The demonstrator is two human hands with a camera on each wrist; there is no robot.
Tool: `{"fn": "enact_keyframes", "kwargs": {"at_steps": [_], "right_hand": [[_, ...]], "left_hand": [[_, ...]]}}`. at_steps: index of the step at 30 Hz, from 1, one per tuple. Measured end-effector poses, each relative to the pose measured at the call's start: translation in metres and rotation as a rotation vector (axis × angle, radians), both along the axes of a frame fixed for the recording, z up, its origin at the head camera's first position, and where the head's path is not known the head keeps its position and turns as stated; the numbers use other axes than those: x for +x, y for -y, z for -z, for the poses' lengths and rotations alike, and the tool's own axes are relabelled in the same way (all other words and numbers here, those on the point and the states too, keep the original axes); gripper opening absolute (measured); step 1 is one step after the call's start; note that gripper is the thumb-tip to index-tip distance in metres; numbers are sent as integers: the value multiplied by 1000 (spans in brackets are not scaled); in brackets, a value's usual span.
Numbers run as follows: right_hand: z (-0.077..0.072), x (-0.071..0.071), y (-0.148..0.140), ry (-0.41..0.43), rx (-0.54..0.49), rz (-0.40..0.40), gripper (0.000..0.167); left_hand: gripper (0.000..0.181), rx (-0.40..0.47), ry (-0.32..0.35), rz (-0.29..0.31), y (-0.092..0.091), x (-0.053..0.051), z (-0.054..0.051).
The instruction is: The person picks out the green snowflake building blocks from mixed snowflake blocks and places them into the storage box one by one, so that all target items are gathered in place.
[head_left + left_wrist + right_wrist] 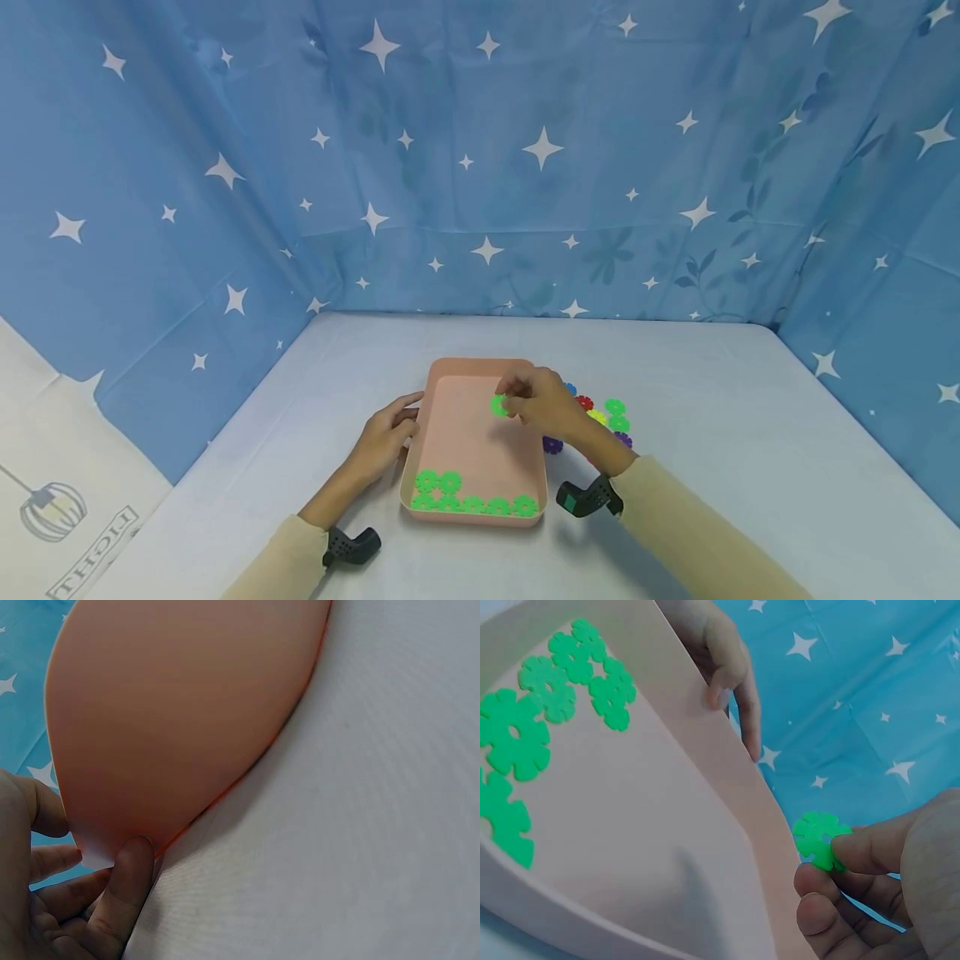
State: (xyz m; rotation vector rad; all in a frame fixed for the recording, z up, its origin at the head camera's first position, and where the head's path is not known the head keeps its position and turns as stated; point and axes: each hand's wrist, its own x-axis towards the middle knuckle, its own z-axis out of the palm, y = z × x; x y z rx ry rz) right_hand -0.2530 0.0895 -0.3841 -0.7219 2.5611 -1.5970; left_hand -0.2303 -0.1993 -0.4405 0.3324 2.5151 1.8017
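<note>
A shallow pink tray lies on the table, with several green interlocking plastic discs, notched like flowers, flat along its near end. Over the tray's right side, my right hand pinches another green disc between thumb and fingers, raised off the tray floor. My left hand rests against the outside of the tray's left wall. In the left wrist view, its thumb touches that pink wall and the other fingertips meet the rim. The right wrist view shows the left hand beyond the rim.
To the right of the tray lies a group of loose discs: green, red, yellow and purple. My right forearm partly covers them. A blue star-patterned curtain hangs behind the white table.
</note>
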Motion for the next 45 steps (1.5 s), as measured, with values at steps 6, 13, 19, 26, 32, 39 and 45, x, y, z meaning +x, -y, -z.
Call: {"fn": "enact_keyframes", "kwargs": {"at_steps": [6, 13, 19, 26, 32, 39, 45], "right_hand": [[2, 6, 6, 9, 16, -23, 11], [10, 11, 14, 10, 17, -70, 10], [14, 15, 20, 15, 24, -94, 12], [16, 22, 27, 15, 53, -108, 11], [16, 28, 29, -5, 105, -120, 12], [21, 30, 28, -11, 164, -144, 2], [24, 31, 31, 6, 237, -176, 7]], "left_hand": [[55, -3, -3, 3, 1, 0, 0], [55, -7, 9, -17, 0, 0, 0], [54, 3, 12, -23, 0, 0, 0], [55, -6, 9, -32, 0, -1, 1], [55, -10, 7, -29, 0, 0, 0], [55, -7, 8, -15, 0, -1, -1], [55, -12, 2, -3, 0, -1, -1]]}}
